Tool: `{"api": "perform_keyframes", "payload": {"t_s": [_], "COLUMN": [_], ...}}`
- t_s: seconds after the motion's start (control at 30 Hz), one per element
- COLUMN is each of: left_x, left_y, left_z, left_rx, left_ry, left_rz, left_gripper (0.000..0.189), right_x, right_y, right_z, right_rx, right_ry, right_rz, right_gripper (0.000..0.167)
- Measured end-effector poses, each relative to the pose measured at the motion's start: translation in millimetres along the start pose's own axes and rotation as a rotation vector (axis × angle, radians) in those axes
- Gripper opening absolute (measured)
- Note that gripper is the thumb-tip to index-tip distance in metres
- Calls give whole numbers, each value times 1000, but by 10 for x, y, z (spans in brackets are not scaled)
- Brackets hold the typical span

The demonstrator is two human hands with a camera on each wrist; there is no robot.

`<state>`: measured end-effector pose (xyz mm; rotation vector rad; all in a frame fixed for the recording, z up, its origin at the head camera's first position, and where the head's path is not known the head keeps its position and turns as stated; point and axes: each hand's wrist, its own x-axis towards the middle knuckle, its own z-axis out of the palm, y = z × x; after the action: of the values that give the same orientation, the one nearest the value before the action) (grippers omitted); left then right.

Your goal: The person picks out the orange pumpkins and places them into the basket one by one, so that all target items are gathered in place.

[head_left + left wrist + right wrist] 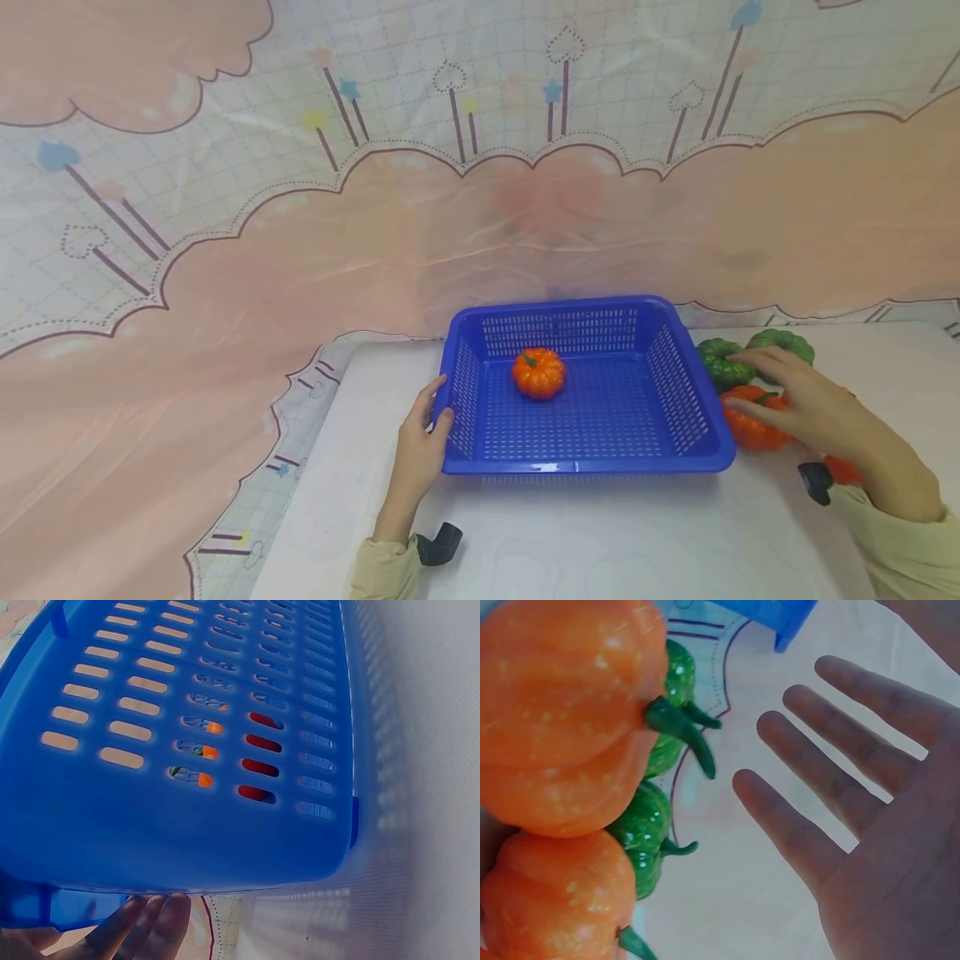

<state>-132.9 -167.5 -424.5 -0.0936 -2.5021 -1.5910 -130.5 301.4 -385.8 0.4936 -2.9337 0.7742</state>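
Note:
A blue plastic basket (573, 467) stands on the table, with one small orange pumpkin (538, 373) inside near its back left. At the basket's left rim, my left hand (418, 450) grips the edge, thumb over the rim and fingers along the outer wall. The left wrist view shows those fingers (169, 926) against the slotted wall (180, 832). My right hand (813, 408) hovers with spread fingers over an orange pumpkin (750, 427) beside the basket's right wall. Nothing lies in its palm in the right wrist view, where an orange pumpkin (562, 712) is close by.
Two green pumpkins (723, 365) sit behind the orange one, right of the basket. More orange pumpkin surface (842, 469) shows partly under my right forearm. A patterned cloth (525, 225) hangs directly behind the white table (600, 533).

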Motion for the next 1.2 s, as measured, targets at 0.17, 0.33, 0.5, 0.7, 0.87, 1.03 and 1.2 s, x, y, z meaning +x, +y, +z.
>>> {"api": "perform_keyframes", "payload": {"t_s": [0.17, 0.33, 0.5, 0.7, 0.87, 1.03, 1.2], "left_x": [0, 0, 5, 6, 3, 0, 6], "left_y": [-3, -10, -11, -9, -10, -6, 1], "left_z": [-7, -5, 0, 3, 1, -3, -3], "left_rx": [-3, -1, -6, -8, -10, -7, 1], "left_ry": [-2, -4, -5, -7, -8, -3, 0], "left_rz": [-1, -1, -3, -6, -4, -2, -9], "left_gripper": [49, 49, 49, 49, 49, 49, 49], "right_x": [-26, -47, -74, -86, -88, -99, -99], "right_y": [37, 108, 164, 191, 228, 275, 314], "right_z": [11, 66, 114, 133, 154, 188, 217], "right_rx": [-11, 13, 33, 28, 15, 18, 14], "right_ry": [-46, -18, 16, -35, -49, -36, -6], "right_rz": [67, 32, -7, 41, 45, 11, -33], "right_gripper": [65, 63, 57, 57, 59, 55, 49]}}
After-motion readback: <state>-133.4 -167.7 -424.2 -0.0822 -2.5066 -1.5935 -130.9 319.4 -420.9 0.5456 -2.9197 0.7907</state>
